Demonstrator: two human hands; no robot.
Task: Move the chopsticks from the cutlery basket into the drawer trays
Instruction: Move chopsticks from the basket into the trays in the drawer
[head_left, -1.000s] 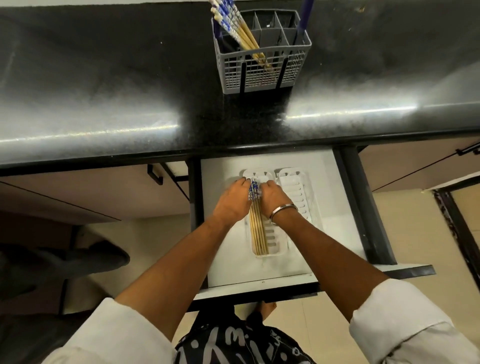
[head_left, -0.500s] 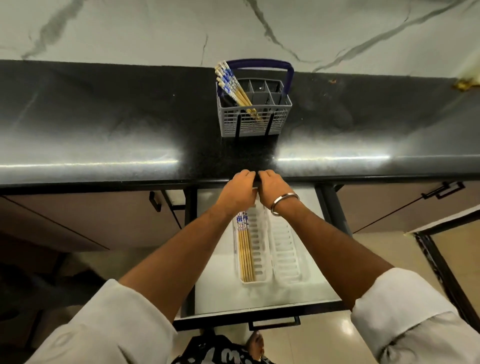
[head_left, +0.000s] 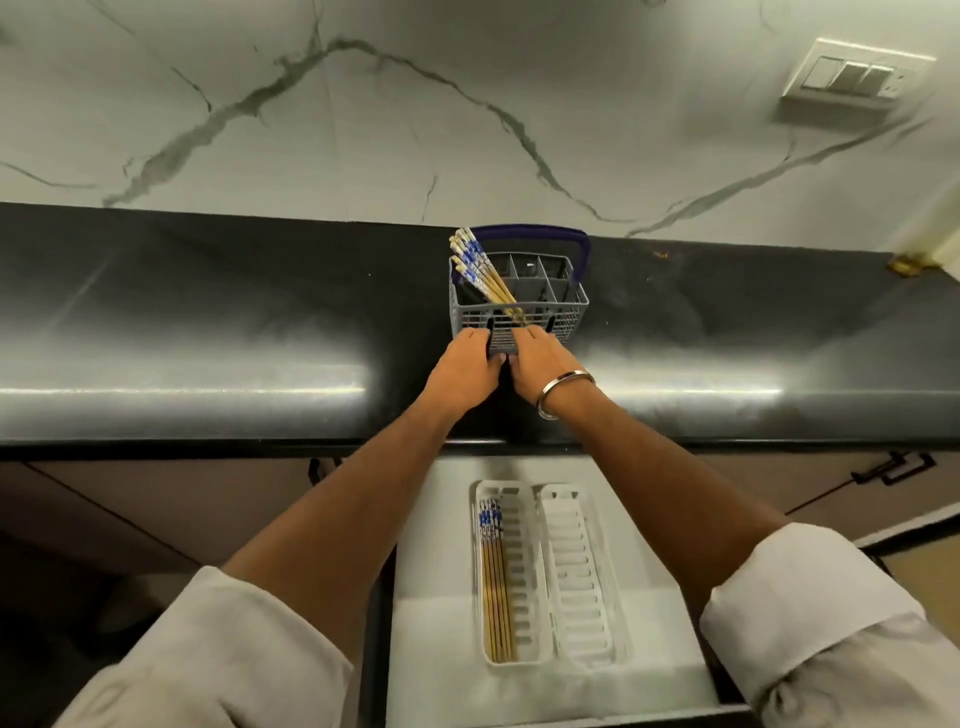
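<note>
A grey cutlery basket (head_left: 569, 313) with a blue handle stands on the black counter (head_left: 208, 322). Several blue-and-white topped chopsticks (head_left: 479, 270) lean in its left compartment. My left hand (head_left: 462, 366) and my right hand (head_left: 537, 364), side by side, press their fingertips against the basket's front wall. Nothing shows in either hand, and the fingertips are partly hidden against the basket. Below, the open drawer (head_left: 436, 649) holds two white slotted trays. The left tray (head_left: 527, 571) has several chopsticks (head_left: 496, 587) lying along its left side. The right tray (head_left: 582, 571) has none.
A marble wall with a switch plate (head_left: 857, 78) rises behind the counter. Shut cabinet fronts flank the drawer, with a dark handle (head_left: 893, 467) at the right. My forearms cross over the counter's front edge and the drawer's back.
Both hands let go of the chopsticks in the left tray, rose out of the drawer and moved forward over the counter edge to the basket's front. My head tilted up.
</note>
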